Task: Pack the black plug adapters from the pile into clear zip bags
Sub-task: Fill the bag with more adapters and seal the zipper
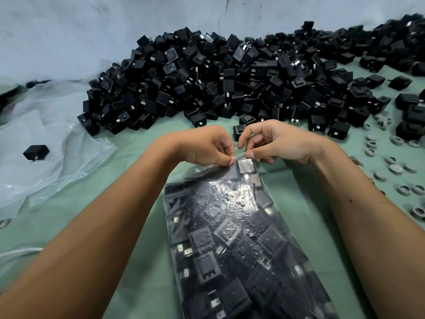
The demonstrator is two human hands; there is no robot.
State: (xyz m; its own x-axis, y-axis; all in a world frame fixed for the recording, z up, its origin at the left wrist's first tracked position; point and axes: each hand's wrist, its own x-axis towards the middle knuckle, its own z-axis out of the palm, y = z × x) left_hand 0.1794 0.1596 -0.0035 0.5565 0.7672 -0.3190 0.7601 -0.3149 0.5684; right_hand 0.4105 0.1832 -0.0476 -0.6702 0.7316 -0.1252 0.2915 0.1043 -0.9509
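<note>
- Left hand [207,146]: fingers curled, thumb and forefinger pinching the top edge of the clear zip bag [239,238] at its left part.
- Right hand [276,141]: fingers curled, thumb and forefinger pinching the same top edge just beside the left hand's pinch; the two grips nearly touch.
- Clear zip bag: lies on the green table surface [142,226] between the two forearms, its mouth at the far end under the hands, its body running toward the camera. It is packed full of black plug adapters; metal prongs show through the film.
- Pile of black plug adapters [230,77]: heaped on the table beyond the hands, against the pale blue wall [92,31], spreading to the right edge of the view.
- Single adapter [240,132]: lies just behind the hands, between them and the pile.
- Stray adapter [36,152]: rests on loose clear plastic sheeting [46,134] at the left, well apart from the pile.
- Grey rings and caps [395,171]: scattered on the table at the right, near the right forearm.
</note>
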